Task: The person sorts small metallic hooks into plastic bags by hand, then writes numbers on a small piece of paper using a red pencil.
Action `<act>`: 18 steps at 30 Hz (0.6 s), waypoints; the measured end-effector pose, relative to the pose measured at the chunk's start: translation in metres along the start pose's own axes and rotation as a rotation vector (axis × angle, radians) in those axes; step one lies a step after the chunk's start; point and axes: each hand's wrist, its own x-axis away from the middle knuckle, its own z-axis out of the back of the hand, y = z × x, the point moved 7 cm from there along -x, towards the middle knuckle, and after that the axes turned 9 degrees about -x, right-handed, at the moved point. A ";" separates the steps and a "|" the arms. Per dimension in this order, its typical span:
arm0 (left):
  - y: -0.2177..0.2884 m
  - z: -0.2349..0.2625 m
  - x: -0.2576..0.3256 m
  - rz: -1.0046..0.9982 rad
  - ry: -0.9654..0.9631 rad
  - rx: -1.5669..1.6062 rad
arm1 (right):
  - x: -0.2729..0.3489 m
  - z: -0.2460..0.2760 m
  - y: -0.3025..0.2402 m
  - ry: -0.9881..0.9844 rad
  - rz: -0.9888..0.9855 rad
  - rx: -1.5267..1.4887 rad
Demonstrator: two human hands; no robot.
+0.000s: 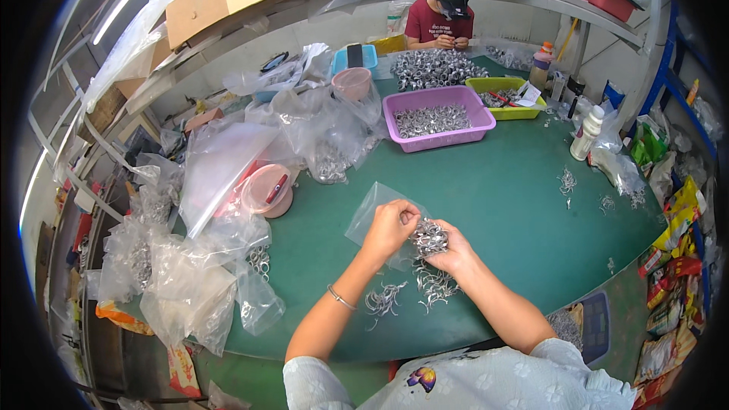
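A bunch of small curved silver metal pieces (430, 238) rests in my right hand (456, 252), whose fingers curl around it. Close against its left side is my left hand (392, 225), fingers pinched together; what they hold, if anything, is too small to make out. A clear plastic bag (367, 214) lies beneath and behind my left hand, partly covered by it. Below my hands, a loose pile of the same curved pieces (436, 285) lies on the green tabletop (326, 258). A smaller heap (384, 300) sits to its left.
A purple tray (440, 140) and a yellow-green tray (516, 112) hold metal pieces. Plastic bags (190, 277) crowd the left side, near a pink tub (267, 191). A white bottle (587, 134) stands at right. Across the table a person (440, 26) handles something small.
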 end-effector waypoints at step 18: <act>-0.003 -0.041 -0.021 0.211 -0.369 0.690 | 0.004 0.000 -0.034 0.080 0.292 0.109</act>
